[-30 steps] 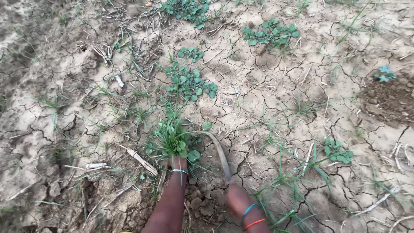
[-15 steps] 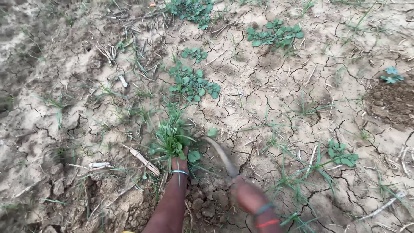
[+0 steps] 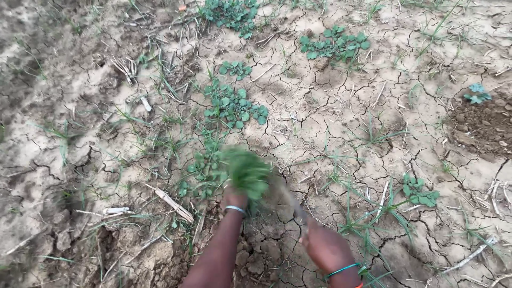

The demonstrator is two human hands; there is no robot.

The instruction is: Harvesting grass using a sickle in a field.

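Grass tuft (image 3: pixel 247 172), rooted a second ago, now sits lifted and blurred in the left hand (image 3: pixel 234 198), fingers clamped on it above cracked soil (image 3: pixel 330 112), while the right hand (image 3: pixel 326 248) grips the curved blade (image 3: pixel 290 200) beside it, so the cut looks done.

One head-worn view looks steeply down, fairly close, at cracked soil (image 3: pixel 330 122).

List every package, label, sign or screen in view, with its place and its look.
None in view: only cracked soil, weeds, dry stalks, the left hand gripping a grass tuft, and the right hand on a curved tool.
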